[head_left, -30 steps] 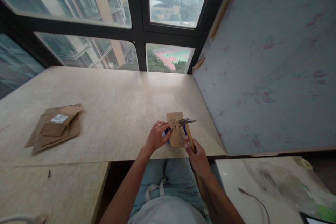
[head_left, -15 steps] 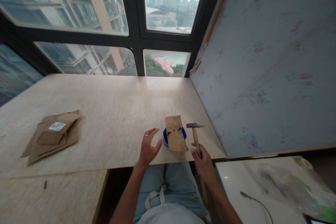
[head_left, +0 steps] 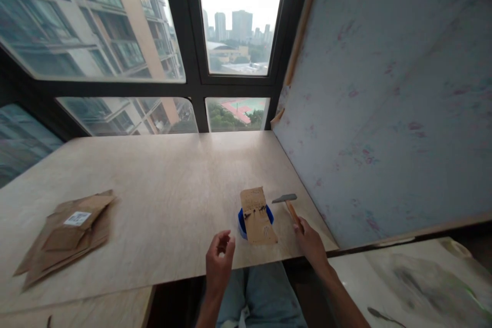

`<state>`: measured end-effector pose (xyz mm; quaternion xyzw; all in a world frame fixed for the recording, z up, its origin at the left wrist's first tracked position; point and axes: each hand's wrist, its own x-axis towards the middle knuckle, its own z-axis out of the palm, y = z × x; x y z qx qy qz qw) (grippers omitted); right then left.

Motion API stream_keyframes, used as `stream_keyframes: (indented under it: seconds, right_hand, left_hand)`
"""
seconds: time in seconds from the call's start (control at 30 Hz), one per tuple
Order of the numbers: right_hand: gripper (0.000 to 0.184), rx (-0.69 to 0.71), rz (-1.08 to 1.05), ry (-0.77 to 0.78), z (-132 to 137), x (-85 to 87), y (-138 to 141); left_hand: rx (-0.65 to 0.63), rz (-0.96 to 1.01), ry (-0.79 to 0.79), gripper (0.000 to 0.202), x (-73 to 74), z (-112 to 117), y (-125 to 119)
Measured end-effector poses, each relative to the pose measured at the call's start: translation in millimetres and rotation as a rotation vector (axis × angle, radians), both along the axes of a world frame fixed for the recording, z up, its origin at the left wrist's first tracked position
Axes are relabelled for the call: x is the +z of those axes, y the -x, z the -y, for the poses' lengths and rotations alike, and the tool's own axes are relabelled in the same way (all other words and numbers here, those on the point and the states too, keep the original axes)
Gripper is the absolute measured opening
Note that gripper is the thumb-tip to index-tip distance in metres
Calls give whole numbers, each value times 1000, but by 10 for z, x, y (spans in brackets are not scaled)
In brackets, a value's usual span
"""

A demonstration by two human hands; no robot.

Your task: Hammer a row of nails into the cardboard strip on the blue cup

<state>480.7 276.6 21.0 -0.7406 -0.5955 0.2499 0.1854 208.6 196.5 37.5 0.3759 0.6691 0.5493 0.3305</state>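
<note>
My right hand (head_left: 309,238) grips a hammer (head_left: 292,212) by its wooden handle. The metal head points up and away, just right of a folded piece of cardboard (head_left: 259,228). This brown cardboard has several small dark marks or bits along its crease and lies across a blue container (head_left: 242,225), hiding most of it. My left hand (head_left: 220,261) is near the front edge of the counter, left of the container and apart from it. Its fingers are curled in with the thumb close to them; whether something small is between them I cannot make out.
Flat brown paper packages (head_left: 71,238), one with a white label, lie stacked at the left of the pale counter (head_left: 161,189). A patterned wall panel (head_left: 376,113) bounds the right side. Windows stand behind. At lower right, a white surface (head_left: 361,271) holds a cable.
My left hand has drawn back from the container, and its fingers have curled in. The hammer has tilted and shifted slightly in the picture. The whole view has tipped upward.
</note>
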Motion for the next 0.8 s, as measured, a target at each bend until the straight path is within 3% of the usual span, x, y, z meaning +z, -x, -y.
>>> stream_keyframes:
  seconds: [0.17,0.3,0.43,0.57,0.8]
  right_hand:
    - [41,15,51,45,-55,-101,74]
    - [42,42,80,63,-105,-135,139]
    - [44,71,111,61,-149,-150,176]
    - [43,95,149,26,-176,-195,193]
    - [42,103,241,-43,-179,-278,217]
  left_hand:
    - [-203,148,151,57,83,15,-170]
    - [-264,286,269,61,53,-78,-308]
    - [-264,391,312,61,-28,-164,-375]
    - [-234,419,249,57,-77,-185,-379]
    - [-209,398,204,60,-31,-180,-316]
